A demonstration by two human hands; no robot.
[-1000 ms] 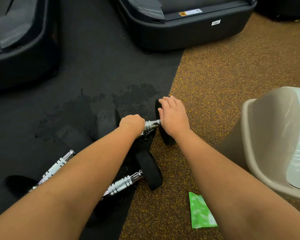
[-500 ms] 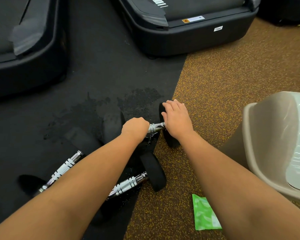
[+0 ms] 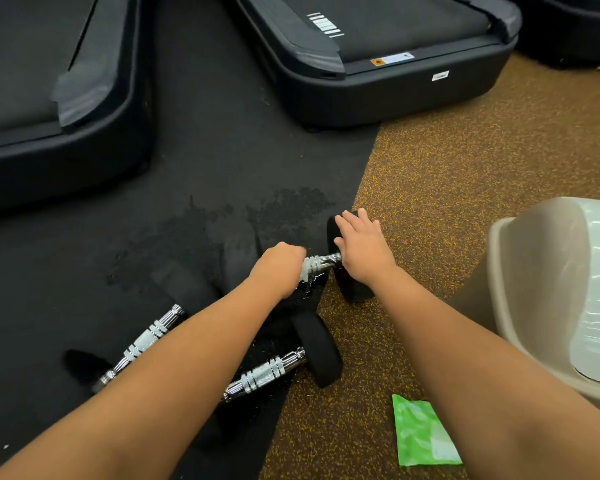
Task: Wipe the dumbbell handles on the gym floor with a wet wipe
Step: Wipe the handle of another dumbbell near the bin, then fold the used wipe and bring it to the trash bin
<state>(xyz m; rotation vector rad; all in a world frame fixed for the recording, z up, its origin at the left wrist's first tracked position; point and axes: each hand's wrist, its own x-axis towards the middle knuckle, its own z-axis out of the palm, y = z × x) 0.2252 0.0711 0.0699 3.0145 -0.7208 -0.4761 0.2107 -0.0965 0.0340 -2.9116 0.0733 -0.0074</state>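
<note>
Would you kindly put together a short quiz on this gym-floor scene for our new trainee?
1. True or false: the right hand rests on the far dumbbell's end weight.
2. The green packet lies on: A) a treadmill belt, B) the brown speckled floor, C) the beige bin's lid.
3. Fill in: the left hand is curled round a chrome ____.
Key: 1 true; 2 B; 3 handle.
</note>
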